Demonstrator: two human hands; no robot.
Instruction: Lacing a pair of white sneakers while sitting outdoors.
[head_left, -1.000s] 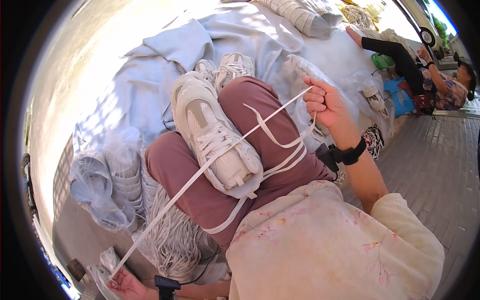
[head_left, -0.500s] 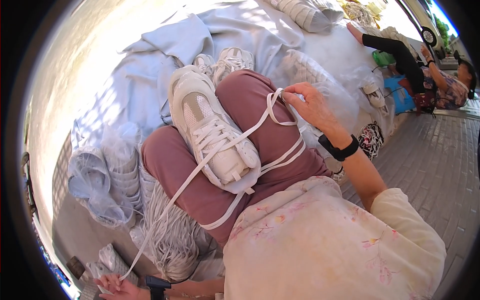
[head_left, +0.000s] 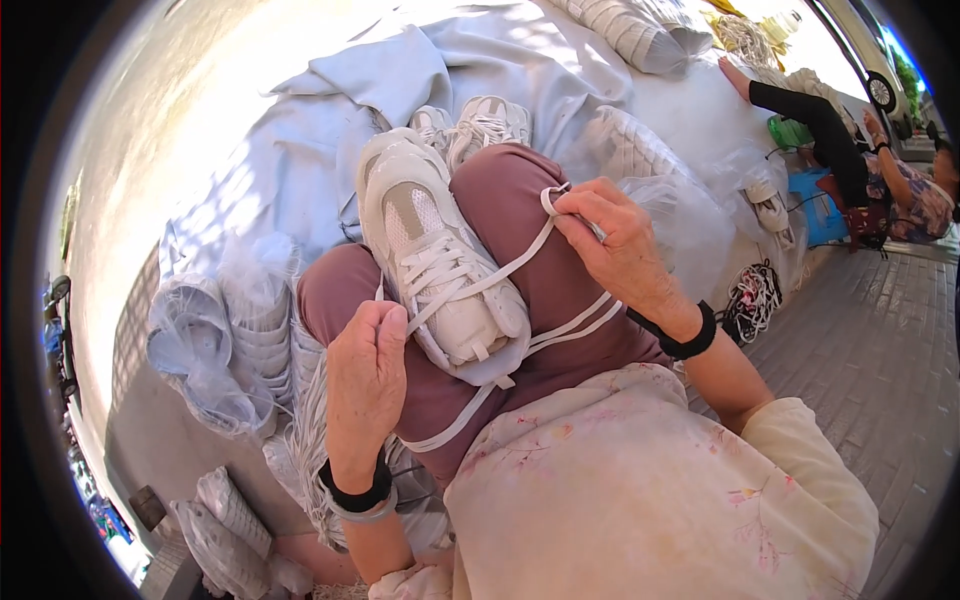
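A beige and white sneaker (head_left: 425, 240) rests between my thighs, toe pointing away, with a white shoelace (head_left: 487, 283) threaded through its upper eyelets. My left hand (head_left: 366, 365) is closed in a pinch on one stretch of the lace, left of the shoe's opening. Over my right thigh, my right hand (head_left: 618, 240) pinches the lace too, a small loop standing up at its fingertips. A pale elastic cord (head_left: 450, 425) runs round my thighs at the sneaker's heel.
Several sneakers (head_left: 488, 130) stand beyond my knees on a pale blue sheet (head_left: 380, 75). Plastic-wrapped shoe parts (head_left: 200, 350) and a bundle of white laces (head_left: 310, 450) lie at left. At right are coloured laces (head_left: 752, 300) and another seated person (head_left: 900, 185).
My left hand has come up from the lower left to beside the sneaker, and the lace between my hands is now shorter. My right hand still grips the lace over my thigh.
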